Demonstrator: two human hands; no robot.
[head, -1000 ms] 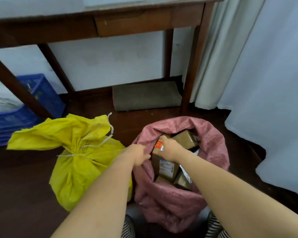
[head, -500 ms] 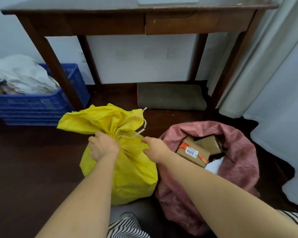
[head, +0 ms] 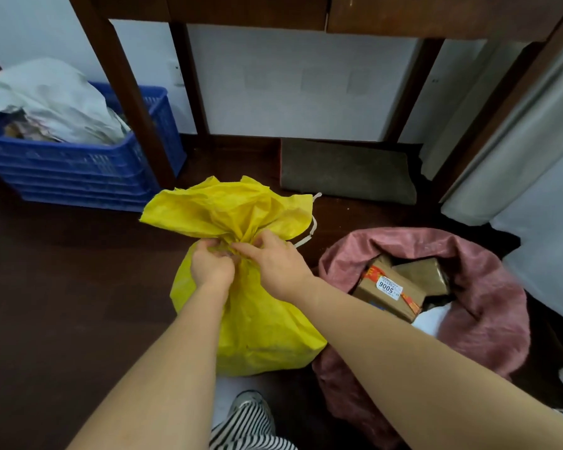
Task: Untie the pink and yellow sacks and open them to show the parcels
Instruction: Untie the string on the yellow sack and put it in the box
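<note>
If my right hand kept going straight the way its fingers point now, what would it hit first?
The right hand points left at the tied neck of the yellow sack, which its fingers already pinch. Just beyond are the left hand's fingers, though depth is hard to judge.

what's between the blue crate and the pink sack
In the head view, the tied yellow sack stands between the blue crate and the open pink sack, with both hands at its neck; bare dark floor lies crate-side.

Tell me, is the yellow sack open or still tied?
Still tied: the yellow sack is cinched at its neck, where both hands, left and right, pinch the knot.
</note>
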